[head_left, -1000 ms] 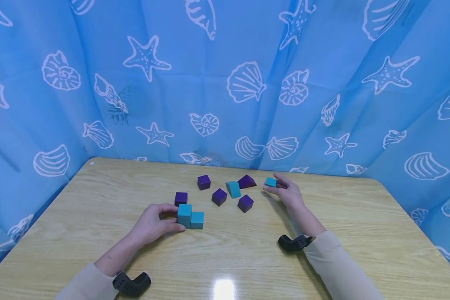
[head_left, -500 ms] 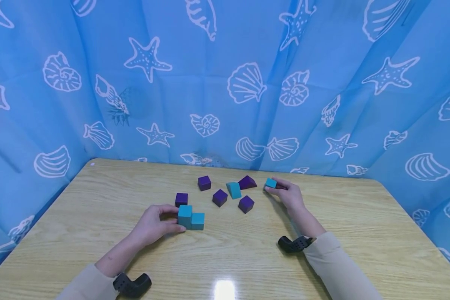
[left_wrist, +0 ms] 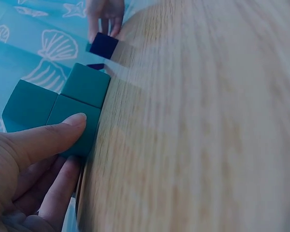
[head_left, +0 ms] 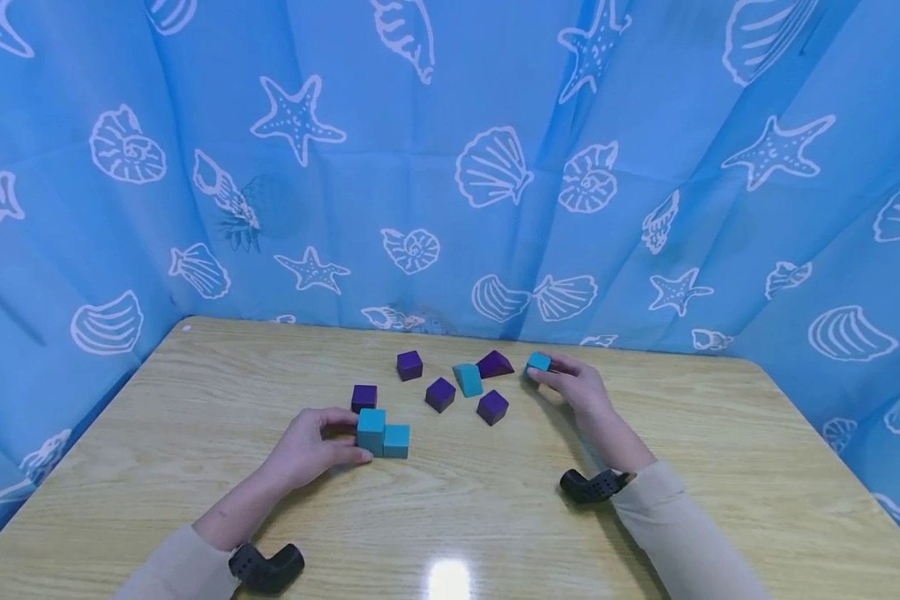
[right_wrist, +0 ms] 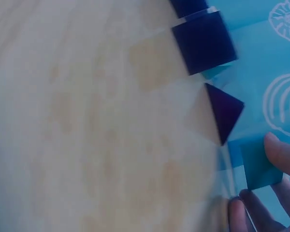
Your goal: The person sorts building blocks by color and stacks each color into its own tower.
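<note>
My left hand (head_left: 307, 450) pinches the lower block of a small teal stack. In the left wrist view, my thumb lies on this lower teal cube (left_wrist: 89, 121), with the fingers on its far side. Another teal cube (head_left: 371, 421) rests on top of it, and a third teal cube (head_left: 396, 442) stands right beside it on the table. Toward the back right, my right hand (head_left: 579, 387) holds a separate teal cube (head_left: 537, 362) between thumb and fingers. The right wrist view has that cube above the table edge line, near a purple triangular block (right_wrist: 225, 113).
Between the hands on the wooden table (head_left: 457, 500) lie several purple cubes (head_left: 440, 395) and a teal block with a curved face (head_left: 468, 380). One purple cube (head_left: 363, 397) stands just behind the teal stack. A blue shell-patterned curtain (head_left: 420, 200) hangs behind the table.
My right hand has shifted the teal cube slightly left and turned it, so more of its side shows. My left hand stays on the stack, and the other blocks have not moved.
</note>
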Available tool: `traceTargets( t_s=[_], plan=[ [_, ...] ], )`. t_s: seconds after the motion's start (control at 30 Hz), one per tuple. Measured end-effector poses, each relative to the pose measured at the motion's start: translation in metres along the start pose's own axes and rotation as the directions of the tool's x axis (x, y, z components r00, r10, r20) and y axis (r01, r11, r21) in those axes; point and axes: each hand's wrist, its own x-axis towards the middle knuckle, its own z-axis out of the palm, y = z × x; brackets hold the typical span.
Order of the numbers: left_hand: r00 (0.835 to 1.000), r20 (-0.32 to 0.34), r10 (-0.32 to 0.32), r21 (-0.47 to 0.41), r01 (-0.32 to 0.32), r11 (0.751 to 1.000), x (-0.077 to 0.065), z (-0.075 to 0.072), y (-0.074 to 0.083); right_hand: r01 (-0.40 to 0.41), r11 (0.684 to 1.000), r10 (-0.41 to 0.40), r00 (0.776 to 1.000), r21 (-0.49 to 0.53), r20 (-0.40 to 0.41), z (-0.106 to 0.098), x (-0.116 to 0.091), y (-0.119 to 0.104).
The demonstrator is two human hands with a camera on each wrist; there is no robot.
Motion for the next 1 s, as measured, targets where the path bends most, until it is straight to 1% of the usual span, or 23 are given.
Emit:
traceTargets(
  t_s=[0.1,0.2,0.43,0.67,0.83,1.0],
  plan=[
    [1.0,-0.008,0.008,0.035,-0.008,0.999,0.0,0.0,0.0,0.03,0.999,-0.031,0.999,0.033,0.028,-0.003,-0.003,-0.004],
    [1.0,-0.009,0.014,0.049,-0.013,0.999,-0.002,-0.001,0.0,0.035,0.995,-0.041,0.997,0.089,0.058,-0.004,-0.006,-0.008],
    [1.0,-0.007,0.009,0.005,-0.009,1.0,-0.003,0.0,0.0,0.05,0.98,-0.067,0.994,0.192,0.084,-0.006,-0.012,-0.015],
    [1.0,-0.011,0.015,0.006,-0.015,1.0,-0.002,0.0,-0.001,0.047,0.965,-0.086,0.986,0.257,0.142,-0.009,-0.019,-0.024],
    [0.999,-0.012,0.031,0.005,-0.031,1.0,-0.002,0.0,-0.001,0.041,0.945,-0.1,0.981,0.325,0.166,-0.007,-0.025,-0.03],
    [0.999,-0.008,0.033,-0.003,-0.033,0.999,-0.002,0.0,0.001,0.061,0.923,-0.144,0.97,0.38,0.194,-0.003,-0.031,-0.036]
  ],
)
